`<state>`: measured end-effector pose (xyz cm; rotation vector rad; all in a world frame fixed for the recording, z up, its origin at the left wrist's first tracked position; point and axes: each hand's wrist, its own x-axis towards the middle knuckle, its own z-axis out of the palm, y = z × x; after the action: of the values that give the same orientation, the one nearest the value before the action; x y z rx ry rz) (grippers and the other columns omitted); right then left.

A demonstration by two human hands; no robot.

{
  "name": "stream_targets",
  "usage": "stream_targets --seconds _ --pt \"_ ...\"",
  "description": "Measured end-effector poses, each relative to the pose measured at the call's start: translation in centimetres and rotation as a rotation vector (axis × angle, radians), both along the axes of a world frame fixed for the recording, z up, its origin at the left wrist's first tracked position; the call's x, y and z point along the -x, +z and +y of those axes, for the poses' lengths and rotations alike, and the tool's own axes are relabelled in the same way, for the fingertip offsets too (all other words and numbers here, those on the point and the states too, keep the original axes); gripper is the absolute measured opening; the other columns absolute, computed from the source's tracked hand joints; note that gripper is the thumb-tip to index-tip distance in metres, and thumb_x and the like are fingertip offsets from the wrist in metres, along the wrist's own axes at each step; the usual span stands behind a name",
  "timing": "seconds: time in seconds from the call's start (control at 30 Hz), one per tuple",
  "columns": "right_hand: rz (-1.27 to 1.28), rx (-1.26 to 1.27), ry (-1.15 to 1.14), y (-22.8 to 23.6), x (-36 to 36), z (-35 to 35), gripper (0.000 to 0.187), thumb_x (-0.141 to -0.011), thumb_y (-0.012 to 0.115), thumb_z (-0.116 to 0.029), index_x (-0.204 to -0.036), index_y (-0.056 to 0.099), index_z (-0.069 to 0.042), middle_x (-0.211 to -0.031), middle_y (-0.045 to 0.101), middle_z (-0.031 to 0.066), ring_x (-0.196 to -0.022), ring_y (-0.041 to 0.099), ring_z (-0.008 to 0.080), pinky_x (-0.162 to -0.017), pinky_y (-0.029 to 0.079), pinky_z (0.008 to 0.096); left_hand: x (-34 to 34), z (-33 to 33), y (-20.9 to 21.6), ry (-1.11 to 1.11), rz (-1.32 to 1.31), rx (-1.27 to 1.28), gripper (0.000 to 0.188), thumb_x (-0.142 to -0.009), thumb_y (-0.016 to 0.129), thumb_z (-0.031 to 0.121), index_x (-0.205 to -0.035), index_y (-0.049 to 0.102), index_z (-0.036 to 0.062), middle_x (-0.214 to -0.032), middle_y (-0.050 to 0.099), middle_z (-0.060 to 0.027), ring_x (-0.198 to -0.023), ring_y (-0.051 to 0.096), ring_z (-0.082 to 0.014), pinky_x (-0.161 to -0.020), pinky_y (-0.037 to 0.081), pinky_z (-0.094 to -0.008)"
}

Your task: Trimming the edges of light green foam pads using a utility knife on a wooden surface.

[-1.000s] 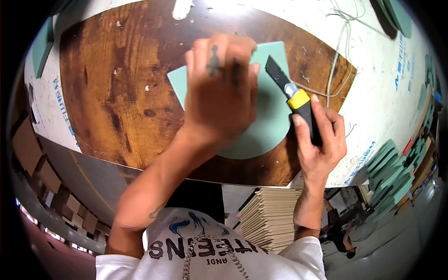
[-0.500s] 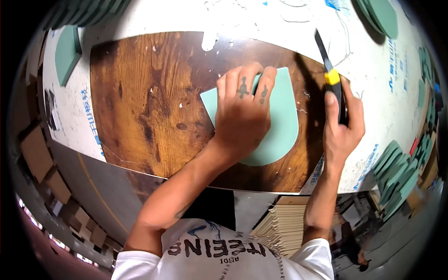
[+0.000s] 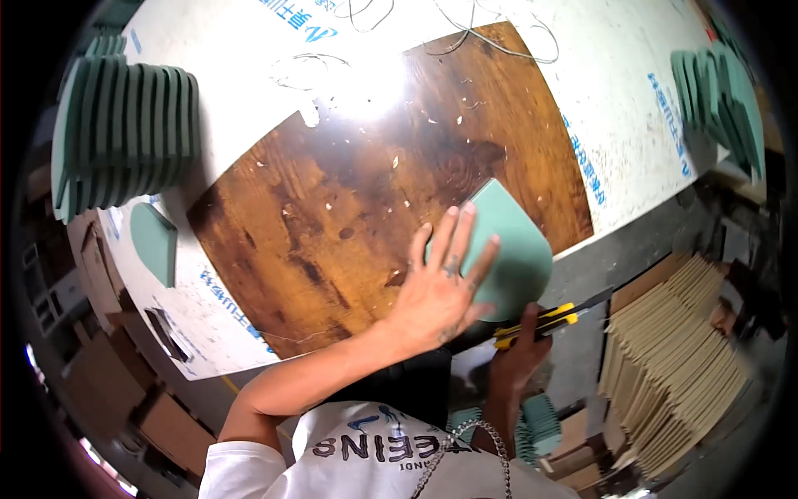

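Observation:
My left hand (image 3: 440, 287) lies with fingers spread over the left side of a pale green pad (image 3: 514, 249), which has one pointed corner and a rounded end. This pad rests at the near right edge of a brown wood-patterned board (image 3: 332, 249), its rounded end by the table edge. Below it, my right hand (image 3: 519, 353) is closed around a yellow and black utility knife (image 3: 557, 317). The blade is out, pointing right, beyond the table edge. My palm and some fingers of the right hand are hidden or in shadow.
The board lies on a white table (image 3: 623, 125). A row of green pads (image 3: 129, 125) stands at the left, a single pad (image 3: 154, 245) below it, more pads (image 3: 719, 100) at the far right. Thin cords (image 3: 499, 43) lie at the back. Beige sheets (image 3: 673, 358) are stacked beside the table.
The view has turned. The pad now sits at the board's near edge, and my left fingers have flattened out on it. My right hand has come down and inward with the knife, its blade now pointing right.

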<state>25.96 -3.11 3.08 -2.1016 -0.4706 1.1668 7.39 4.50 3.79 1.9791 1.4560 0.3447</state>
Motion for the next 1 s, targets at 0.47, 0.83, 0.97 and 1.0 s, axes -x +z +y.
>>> stream_targets --seconds 0.47,0.83,0.97,1.0 --pt "0.192 -0.485 0.047 4.8 2.5 -3.3 0.041 -0.105 0.054 -0.023 -0.13 0.055 0.009 -0.097 0.068 0.0119 -0.064 0.058 0.0086 -0.057 0.043 0.0229 4.9 5.5 0.9 0.544 -0.664 0.155 0.067 -0.092 0.078 0.023 -0.145 0.048 -0.0057 -0.136 0.06 -0.0266 -0.126 0.059 -0.0321 -0.107 0.047 -0.0413" --pt "-0.756 -0.579 0.59 0.0 0.6 -2.5 0.048 -0.083 0.085 -0.016 -0.126 0.069 -0.002 -0.107 0.066 0.0105 -0.083 0.071 0.0259 -0.068 0.058 0.0357 0.4 8.3 -2.8 0.273 0.059 -0.433 0.051 -0.098 0.066 0.029 -0.127 0.057 -0.0117 -0.113 0.06 -0.0317 -0.109 0.057 -0.0444 -0.096 0.045 -0.0522" --pt "-0.885 -0.633 0.732 -0.9 -1.1 -2.6 0.048 -0.079 0.088 -0.018 -0.12 0.071 -0.001 -0.103 0.067 0.0093 -0.081 0.069 0.0242 -0.066 0.059 0.0339 -0.4 8.1 -5.3 0.347 0.287 -0.61 0.047 -0.102 0.057 0.028 -0.131 0.052 -0.0081 -0.127 0.051 -0.0297 -0.123 0.046 -0.0456 -0.104 0.033 -0.0596" --pt "-0.963 -0.618 0.749 -1.2 -1.9 -2.6 0.047 -0.079 0.088 -0.017 -0.119 0.071 -0.001 -0.103 0.067 0.009 -0.081 0.069 0.0249 -0.066 0.059 0.0342 -0.1 8.3 -5.5 0.325 0.239 -0.541 0.046 -0.103 0.056 0.028 -0.133 0.051 -0.0069 -0.132 0.049 -0.029 -0.127 0.043 -0.0453 -0.105 0.031 -0.0606"
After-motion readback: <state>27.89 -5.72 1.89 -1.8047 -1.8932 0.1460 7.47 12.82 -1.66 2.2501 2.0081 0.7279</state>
